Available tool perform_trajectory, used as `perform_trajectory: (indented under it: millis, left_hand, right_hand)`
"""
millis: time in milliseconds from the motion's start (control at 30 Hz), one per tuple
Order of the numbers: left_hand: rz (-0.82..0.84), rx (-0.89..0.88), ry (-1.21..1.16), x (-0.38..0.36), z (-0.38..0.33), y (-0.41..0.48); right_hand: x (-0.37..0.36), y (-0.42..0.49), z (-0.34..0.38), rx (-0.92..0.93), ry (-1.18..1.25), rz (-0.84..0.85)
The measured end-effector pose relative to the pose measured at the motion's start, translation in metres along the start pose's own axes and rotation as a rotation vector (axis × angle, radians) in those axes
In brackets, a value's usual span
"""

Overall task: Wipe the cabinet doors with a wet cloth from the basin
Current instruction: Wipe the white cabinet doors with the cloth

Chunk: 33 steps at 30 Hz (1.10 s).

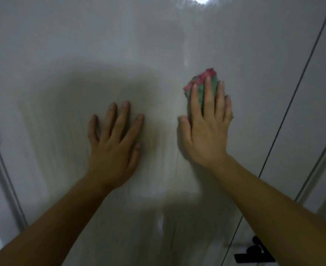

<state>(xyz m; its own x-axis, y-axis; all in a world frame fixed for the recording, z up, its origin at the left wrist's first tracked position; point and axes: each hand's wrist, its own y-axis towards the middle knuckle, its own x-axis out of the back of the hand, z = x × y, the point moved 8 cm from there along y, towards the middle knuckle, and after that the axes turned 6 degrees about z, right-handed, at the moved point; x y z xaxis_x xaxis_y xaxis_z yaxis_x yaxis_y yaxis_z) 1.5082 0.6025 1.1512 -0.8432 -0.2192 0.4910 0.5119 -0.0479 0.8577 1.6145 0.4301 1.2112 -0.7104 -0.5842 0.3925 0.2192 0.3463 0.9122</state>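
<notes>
Here, cloth (206,74) well left of seam (294,93).

Had both arms stretched out forward, left arm (49,217) coming in from bottom left, right arm (273,198) from bottom right, both bare. Had the left hand (113,150) flat, palm away, fingers straight and fanned out. Had the right hand (206,135) a bit higher, palm away too, fingers straight and closer together, thumb poking out toward the other hand. Had the hands near each other, not touching.
</notes>
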Motion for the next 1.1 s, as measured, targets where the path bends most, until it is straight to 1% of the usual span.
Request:
perform_trajectory:
  millis: [33, 133, 200, 267, 300, 400, 433, 467, 567, 600, 667, 700, 767, 833, 867, 900, 933, 1000, 1033, 1100]
  left_hand:
    - [-0.010, -0.004, -0.013, 0.002, 0.001, 0.000]
    - [-0.009, -0.036, -0.050, 0.006, 0.004, -0.002]
    - [0.001, -0.055, -0.085, 0.008, 0.008, -0.004]
    - [-0.004, -0.032, -0.099, 0.012, 0.017, -0.010]
    - [-0.012, 0.002, -0.085, 0.013, 0.024, -0.013]
    - [-0.009, 0.103, -0.053, 0.010, 0.043, -0.021]
    - [-0.003, 0.101, -0.057, 0.008, 0.046, -0.023]
    - [0.000, 0.086, -0.060, 0.006, 0.048, -0.023]
    - [0.014, 0.054, -0.049, 0.003, 0.050, -0.024]
    - [0.018, 0.049, -0.053, 0.003, 0.050, -0.024]
    - [0.028, 0.028, -0.086, 0.005, 0.050, -0.025]
    - [0.032, 0.015, -0.104, 0.007, 0.051, -0.026]
    - [0.020, 0.004, -0.128, 0.012, 0.058, -0.030]
    - [-0.004, 0.063, -0.134, 0.014, 0.074, -0.036]
    - [-0.012, 0.115, -0.128, 0.015, 0.084, -0.039]
    - [-0.013, 0.159, -0.121, 0.015, 0.093, -0.042]
    - [-0.003, 0.178, -0.113, 0.015, 0.099, -0.044]
    - [0.027, 0.153, -0.092, 0.013, 0.102, -0.046]
    - [0.037, 0.134, -0.087, 0.014, 0.102, -0.046]
    - [0.038, 0.111, -0.088, 0.017, 0.102, -0.047]
  right_hand:
    - [-0.005, -0.008, 0.012, 0.044, -0.006, 0.008]
    - [-0.036, -0.066, 0.048, 0.360, -0.089, 0.129]
    - [-0.040, -0.082, 0.049, 0.450, -0.130, 0.159]
    - [-0.030, -0.058, 0.048, 0.441, -0.125, 0.127]
    - [-0.021, -0.035, 0.045, 0.379, -0.103, 0.098]
    - [-0.004, 0.017, 0.042, 0.117, -0.027, 0.022]
    - [-0.006, 0.016, 0.050, 0.103, -0.020, 0.020]
    - [-0.013, 0.006, 0.063, 0.163, -0.031, 0.036]
    - [-0.044, -0.055, 0.096, 0.471, -0.119, 0.160]
    - [-0.047, -0.065, 0.096, 0.523, -0.144, 0.179]
    - [-0.043, -0.053, 0.095, 0.574, -0.165, 0.163]
    - [-0.036, -0.035, 0.094, 0.551, -0.159, 0.139]
    - [-0.017, 0.017, 0.085, 0.362, -0.116, 0.062]
    - [-0.008, 0.047, 0.085, 0.164, -0.060, 0.035]
    - [-0.010, 0.044, 0.094, 0.158, -0.053, 0.041]
    - [-0.018, 0.031, 0.107, 0.230, -0.060, 0.061]
    - [-0.030, 0.010, 0.121, 0.347, -0.074, 0.100]
    - [-0.049, -0.037, 0.136, 0.551, -0.127, 0.168]
    - [-0.053, -0.049, 0.137, 0.603, -0.148, 0.184]
    - [-0.050, -0.044, 0.137, 0.655, -0.167, 0.174]
